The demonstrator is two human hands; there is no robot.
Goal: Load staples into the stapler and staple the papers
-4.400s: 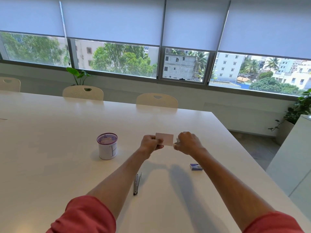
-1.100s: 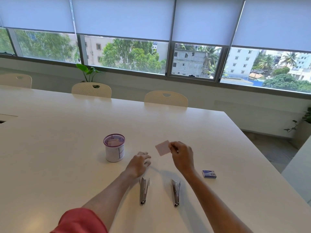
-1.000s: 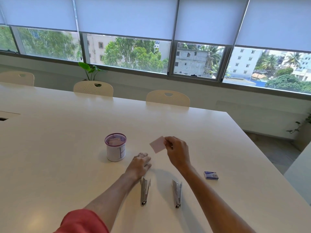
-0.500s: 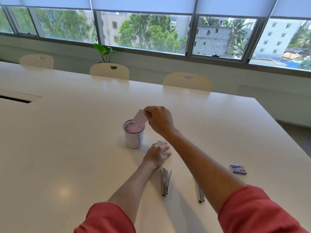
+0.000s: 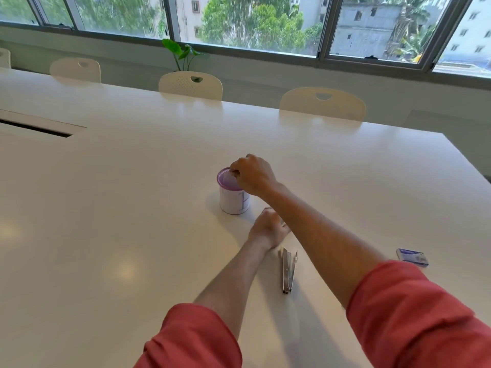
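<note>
Person at a white table [image 5: 106,208], R hand over a small cup, stapler lying near the arms.

L to R, as I see it from the head cam: white cup w/ purple rim [image 5: 233,200] stands mid-table; right hand [image 5: 252,175] is directly above its mouth, fingers pinched on a pale paper slip [image 5: 229,179] that dips inside the cup. Left hand [image 5: 268,228] rests loosely curled on the table just beside the cup's base, holding nothing I can see. Metal stapler [image 5: 288,270] lies flat betw. the two forearms, top partly raised. Small blue staple box [image 5: 411,257] sits well apart at far R. Red sleeves on both arms.
</note>
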